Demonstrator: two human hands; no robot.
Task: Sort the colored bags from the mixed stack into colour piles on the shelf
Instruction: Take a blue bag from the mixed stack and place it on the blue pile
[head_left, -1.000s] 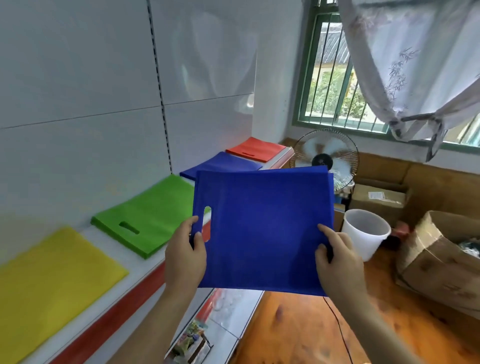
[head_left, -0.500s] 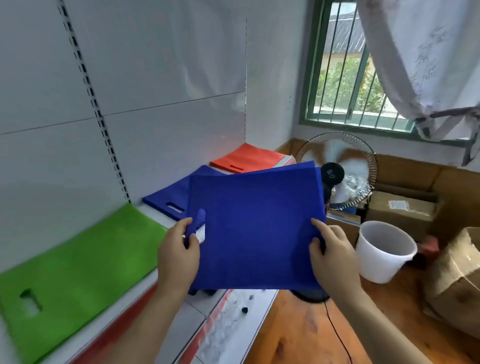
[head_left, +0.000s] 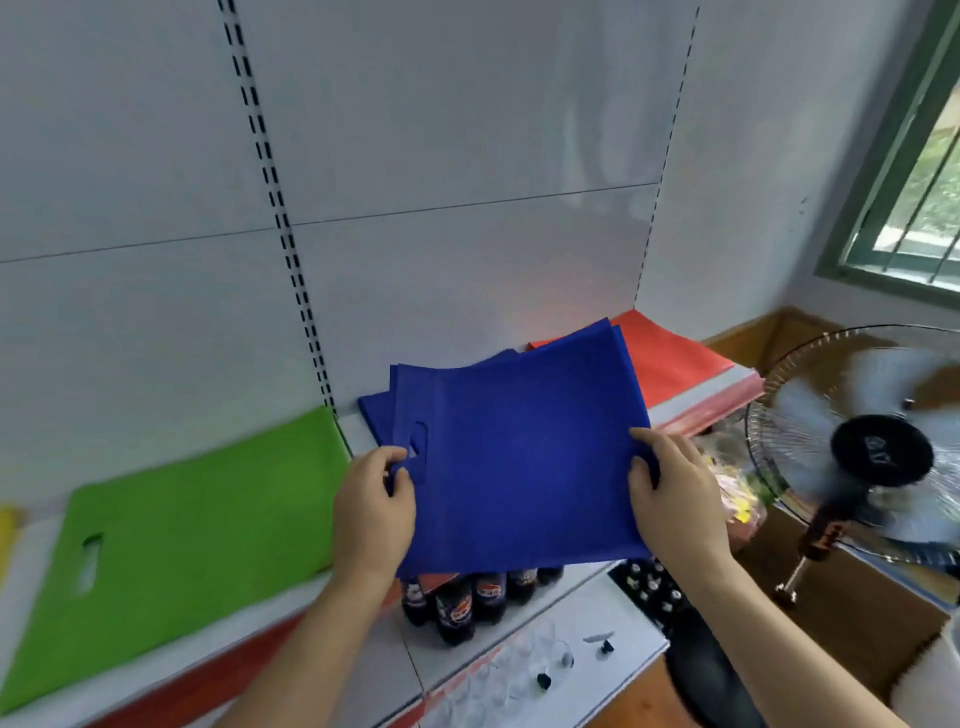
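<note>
Gripped at both side edges, left hand (head_left: 373, 512) pinching beside the handle slot and right hand (head_left: 675, 501) clamped opposite, blue bag (head_left: 519, 457) held flat over the blue pile (head_left: 375, 410) beyond, likely for square landing.

A pale grey wall panel (head_left: 441, 156) fills the upper view, crossed by a thin horizontal seam and two slotted upright rails (head_left: 275, 208). At the far right a green-framed window (head_left: 909, 182) with bars lets in daylight, foliage showing beyond it. Below the window runs a brown wooden ledge (head_left: 769, 332). A standing fan (head_left: 878, 452) with a wire guard and black hub spins, its blades blurred. On a lower white shelf (head_left: 597, 618) stand dark soda bottles (head_left: 467, 603), and brown floor (head_left: 862, 623) shows beneath the fan.
</note>
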